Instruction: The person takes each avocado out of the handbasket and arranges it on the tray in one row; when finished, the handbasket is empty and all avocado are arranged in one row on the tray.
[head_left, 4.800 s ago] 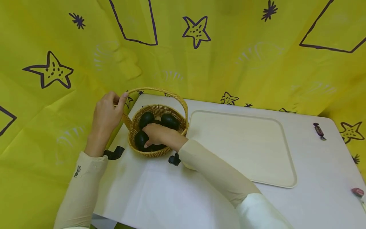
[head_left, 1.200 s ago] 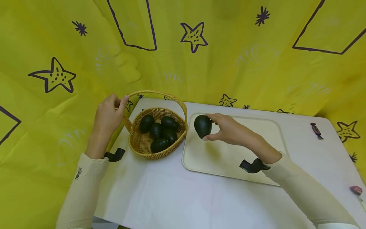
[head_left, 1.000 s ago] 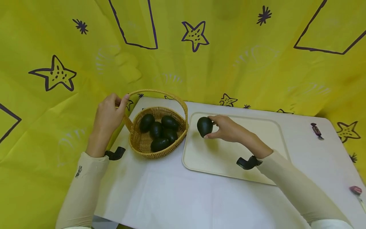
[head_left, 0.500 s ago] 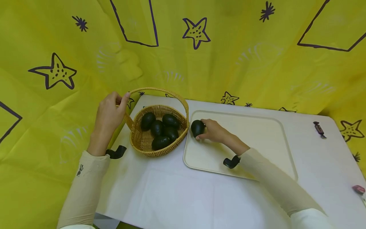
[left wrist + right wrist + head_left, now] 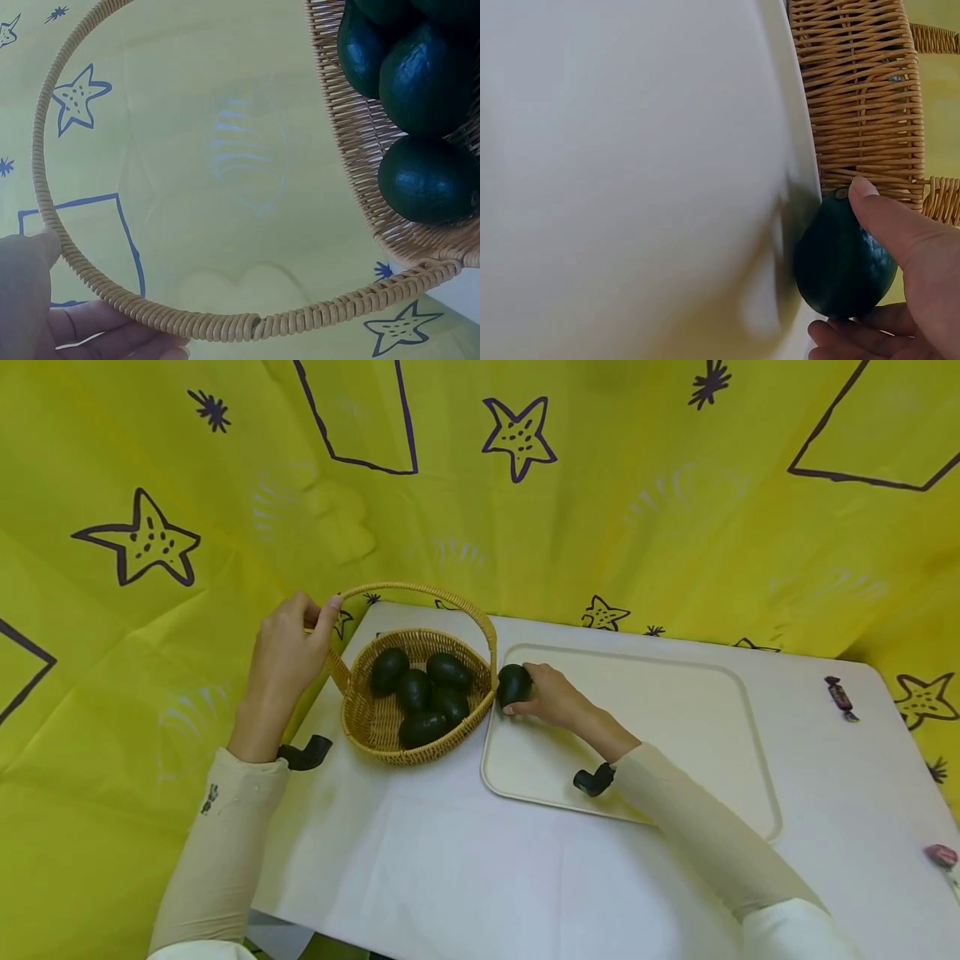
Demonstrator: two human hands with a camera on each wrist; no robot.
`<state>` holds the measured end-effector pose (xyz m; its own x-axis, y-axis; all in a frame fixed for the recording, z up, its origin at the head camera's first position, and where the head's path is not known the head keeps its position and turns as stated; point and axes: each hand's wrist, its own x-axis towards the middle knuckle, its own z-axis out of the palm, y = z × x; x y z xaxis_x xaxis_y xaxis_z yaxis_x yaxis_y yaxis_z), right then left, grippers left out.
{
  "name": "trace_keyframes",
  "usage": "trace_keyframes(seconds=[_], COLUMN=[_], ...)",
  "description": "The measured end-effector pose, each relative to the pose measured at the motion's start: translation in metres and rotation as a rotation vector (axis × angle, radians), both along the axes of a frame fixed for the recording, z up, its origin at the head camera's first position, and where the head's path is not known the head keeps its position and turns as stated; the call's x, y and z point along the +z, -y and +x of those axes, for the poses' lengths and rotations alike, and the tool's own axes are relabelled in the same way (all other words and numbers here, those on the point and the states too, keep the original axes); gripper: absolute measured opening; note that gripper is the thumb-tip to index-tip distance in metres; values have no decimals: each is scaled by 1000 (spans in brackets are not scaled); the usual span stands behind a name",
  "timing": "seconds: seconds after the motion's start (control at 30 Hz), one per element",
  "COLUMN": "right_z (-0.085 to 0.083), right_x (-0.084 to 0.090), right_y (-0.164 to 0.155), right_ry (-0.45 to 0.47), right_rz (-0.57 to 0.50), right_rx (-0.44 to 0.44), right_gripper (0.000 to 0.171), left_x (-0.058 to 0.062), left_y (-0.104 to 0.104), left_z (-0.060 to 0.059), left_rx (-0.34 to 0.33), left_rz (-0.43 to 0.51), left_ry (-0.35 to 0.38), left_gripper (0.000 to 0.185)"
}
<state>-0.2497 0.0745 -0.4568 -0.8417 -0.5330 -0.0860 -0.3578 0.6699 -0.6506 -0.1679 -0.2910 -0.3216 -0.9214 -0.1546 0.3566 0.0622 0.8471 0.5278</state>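
Lowering avocado [image 5: 513, 684], gripped in right hand [image 5: 557, 697], to left edge of tray [image 5: 660, 710], perhaps nearly resting; holding basket handle [image 5: 180, 322] in left hand [image 5: 287, 649].

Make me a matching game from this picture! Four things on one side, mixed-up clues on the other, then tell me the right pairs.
Things
1. left hand
2. right hand
3. basket
4. tray

Clues
A. pale and flat, with a raised rim
B. holding one dark green fruit
C. woven, with several fruits inside
D. holding a curved handle

Right pairs
1-D
2-B
3-C
4-A
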Motion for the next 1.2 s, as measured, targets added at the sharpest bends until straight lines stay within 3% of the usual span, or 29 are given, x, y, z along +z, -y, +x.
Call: trace_keyframes(seconds=[0.23,0.47,0.73,0.9,1.2], right_z=[-1,-1,7,18,41], right_x=[4,15,42,60,66], right_y=[-3,-11,-20,-18,10], right_ry=[42,49,-33,3,52], right_rz=[27,73,-19,-90,-109], right_rx=[-9,5,59,116,285], right_gripper=[100,103,72,56,49], left_x=[0,0,-1,1,2], left_y=[2,3,4,5,3], left_z=[0,1,3,2,0], left_rx=[-1,-5,-2,-1,-6], left_rz=[-4,-7,0,-3,-3], left_ry=[5,7,19,24,25], left_gripper=[68,68,69,70,68])
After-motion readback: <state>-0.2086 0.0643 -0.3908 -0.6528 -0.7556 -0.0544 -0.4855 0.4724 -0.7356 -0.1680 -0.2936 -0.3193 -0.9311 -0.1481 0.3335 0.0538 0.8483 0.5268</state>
